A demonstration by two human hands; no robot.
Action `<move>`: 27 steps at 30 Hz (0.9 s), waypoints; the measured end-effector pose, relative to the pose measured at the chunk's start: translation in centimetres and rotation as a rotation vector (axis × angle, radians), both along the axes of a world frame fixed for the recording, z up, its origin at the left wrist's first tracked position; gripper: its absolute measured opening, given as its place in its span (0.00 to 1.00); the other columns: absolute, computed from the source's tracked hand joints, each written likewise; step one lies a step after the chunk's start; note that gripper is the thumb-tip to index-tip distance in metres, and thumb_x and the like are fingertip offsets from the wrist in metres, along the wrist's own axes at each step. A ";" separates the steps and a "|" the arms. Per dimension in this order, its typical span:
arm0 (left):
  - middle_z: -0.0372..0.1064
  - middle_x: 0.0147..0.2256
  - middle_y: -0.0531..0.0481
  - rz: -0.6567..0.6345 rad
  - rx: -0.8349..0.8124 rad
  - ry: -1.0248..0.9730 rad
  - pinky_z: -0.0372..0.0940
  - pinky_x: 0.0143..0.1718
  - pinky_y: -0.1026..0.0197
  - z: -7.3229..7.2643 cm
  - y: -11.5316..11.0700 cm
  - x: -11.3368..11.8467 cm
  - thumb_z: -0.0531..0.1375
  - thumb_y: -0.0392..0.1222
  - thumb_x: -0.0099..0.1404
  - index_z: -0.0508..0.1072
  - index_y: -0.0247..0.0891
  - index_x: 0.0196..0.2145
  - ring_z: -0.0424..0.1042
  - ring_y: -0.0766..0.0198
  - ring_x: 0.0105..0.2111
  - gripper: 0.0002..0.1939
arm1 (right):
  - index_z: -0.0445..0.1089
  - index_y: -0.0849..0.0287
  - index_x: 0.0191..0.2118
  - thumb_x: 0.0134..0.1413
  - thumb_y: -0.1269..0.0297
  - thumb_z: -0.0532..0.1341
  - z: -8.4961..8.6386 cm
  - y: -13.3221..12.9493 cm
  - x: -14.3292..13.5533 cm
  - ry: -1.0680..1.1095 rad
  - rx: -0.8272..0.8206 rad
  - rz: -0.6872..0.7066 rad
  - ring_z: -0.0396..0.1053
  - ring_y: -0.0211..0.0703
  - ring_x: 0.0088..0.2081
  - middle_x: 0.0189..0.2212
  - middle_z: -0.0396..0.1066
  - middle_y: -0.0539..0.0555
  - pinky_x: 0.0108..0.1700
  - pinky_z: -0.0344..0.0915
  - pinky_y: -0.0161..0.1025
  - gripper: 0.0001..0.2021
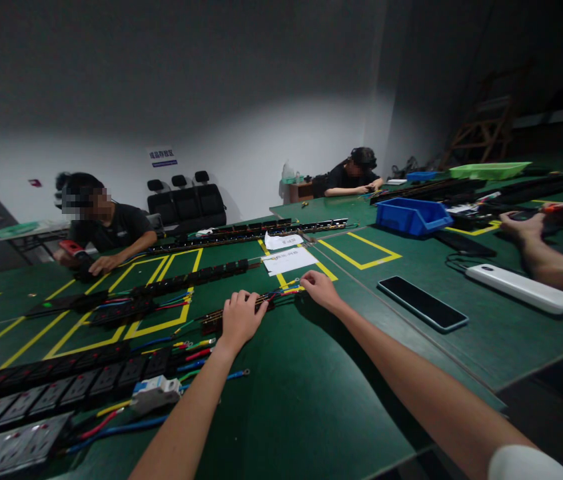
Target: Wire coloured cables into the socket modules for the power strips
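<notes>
Steadying the slim dark strip with copper-coloured rails (212,323), on the near side of the white printed paper sheet (290,261), while guiding its red, blue and yellow insulated wires (281,293) near their tips should limit twisting. The wires fan out loosely. The left hand (242,320) curves over the strip, its grip hidden; the right hand (322,289) pinches the wires' ends.

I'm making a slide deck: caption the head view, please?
Left hand on a dark strip, right hand at its coloured wires, green table.
</notes>
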State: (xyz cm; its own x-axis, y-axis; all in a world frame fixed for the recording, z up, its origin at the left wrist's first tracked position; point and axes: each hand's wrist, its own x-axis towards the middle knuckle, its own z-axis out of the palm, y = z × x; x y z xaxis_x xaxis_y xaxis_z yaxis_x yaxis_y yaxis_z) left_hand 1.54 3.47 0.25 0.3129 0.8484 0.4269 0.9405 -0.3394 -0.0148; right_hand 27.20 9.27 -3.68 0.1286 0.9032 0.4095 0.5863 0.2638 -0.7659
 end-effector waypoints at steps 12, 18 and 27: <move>0.70 0.45 0.42 0.007 0.008 0.001 0.60 0.45 0.53 -0.2 0.1 0.0 0.48 0.58 0.73 0.76 0.42 0.47 0.66 0.53 0.46 0.23 | 0.74 0.58 0.32 0.53 0.62 0.58 0.1 0.0 0.0 -0.008 -0.014 0.003 0.71 0.43 0.32 0.29 0.76 0.52 0.34 0.61 0.36 0.09; 0.70 0.45 0.42 0.010 0.011 0.011 0.60 0.44 0.53 -0.2 0.1 0.0 0.48 0.57 0.73 0.75 0.42 0.47 0.66 0.53 0.46 0.22 | 0.74 0.59 0.32 0.53 0.62 0.58 0.0 0.1 0.0 -0.016 -0.019 0.005 0.71 0.43 0.32 0.29 0.75 0.52 0.34 0.60 0.36 0.09; 0.70 0.46 0.42 0.000 -0.003 0.003 0.60 0.44 0.53 0.1 0.0 0.0 0.47 0.57 0.74 0.76 0.41 0.47 0.66 0.53 0.46 0.23 | 0.74 0.58 0.32 0.53 0.61 0.58 0.2 -0.1 -0.1 -0.014 -0.018 0.008 0.71 0.43 0.32 0.29 0.76 0.52 0.34 0.60 0.36 0.09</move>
